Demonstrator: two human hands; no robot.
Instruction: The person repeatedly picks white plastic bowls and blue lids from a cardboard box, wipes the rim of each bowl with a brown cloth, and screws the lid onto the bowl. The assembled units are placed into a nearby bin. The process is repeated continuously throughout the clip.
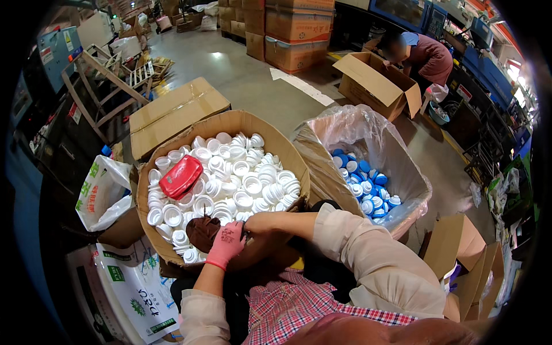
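A large cardboard box [300, 155] full of white plastic caps [252, 185] stands in front of me. At its near edge my two hands meet. My left hand [226, 244], in a pink glove, has its fingers curled beside the caps; what they hold is hidden. My right hand [260, 223] is bare and closed against the left one, with a small dark bit showing between them that is too small to name. A crumpled brown cloth [202, 231] lies on the caps beside the left glove. Farther back on the caps rests a red plastic scoop-like piece [180, 177].
To the right, a box lined with clear plastic [397, 155] holds blue-and-white caps [368, 184]. A closed carton [178, 112] is behind at left, near a white plastic bag [102, 192]. Open cartons [457, 247] stand at lower right. A co-worker [428, 54] bends over another open box [374, 80].
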